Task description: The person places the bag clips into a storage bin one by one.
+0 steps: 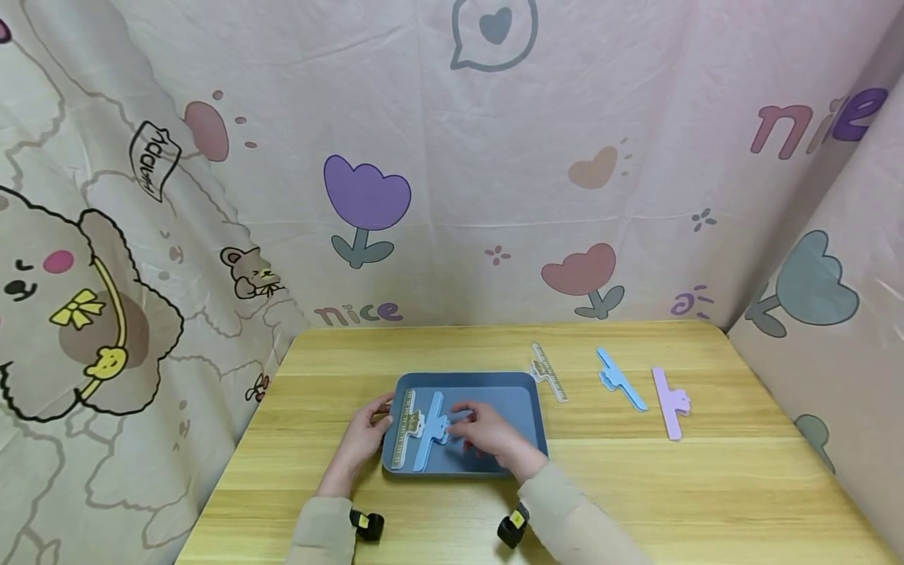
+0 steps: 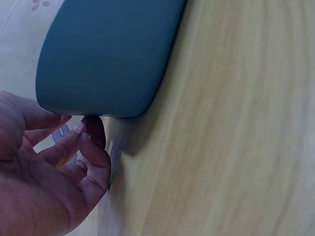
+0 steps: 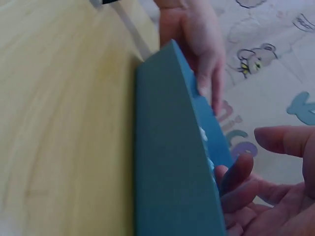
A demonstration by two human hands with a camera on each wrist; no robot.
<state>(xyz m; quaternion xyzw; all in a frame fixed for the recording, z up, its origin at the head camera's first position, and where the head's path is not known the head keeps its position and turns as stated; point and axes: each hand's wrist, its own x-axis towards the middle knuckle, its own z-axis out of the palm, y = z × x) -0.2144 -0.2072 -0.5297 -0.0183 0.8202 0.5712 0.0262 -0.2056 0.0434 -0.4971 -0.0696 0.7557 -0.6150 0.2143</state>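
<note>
A blue-grey tray [image 1: 487, 468] lies on the table, and my left hand [image 1: 364, 436] holds it by its left side. The left wrist view has the thumb near the rim of the tray [image 2: 103, 64] and the other fingers curled beside its wall. Inside, at the left, a clear ruler clip [image 1: 404, 428] with scale marks sits beside a light blue ruler clip [image 1: 429, 435]. My right hand [image 1: 487, 431] hovers over the tray beside the blue clip's grip. In the right wrist view, this hand [image 3: 280, 191] has thumb and fingers apart, nothing between them.
On the table right of the tray lie another clear ruler clip [image 1: 549, 373], close to the tray's corner, a second blue clip [image 1: 621, 380] and a purple clip [image 1: 667, 404]. A printed curtain [image 1: 459, 180] hangs behind the wooden table [image 1: 600, 486].
</note>
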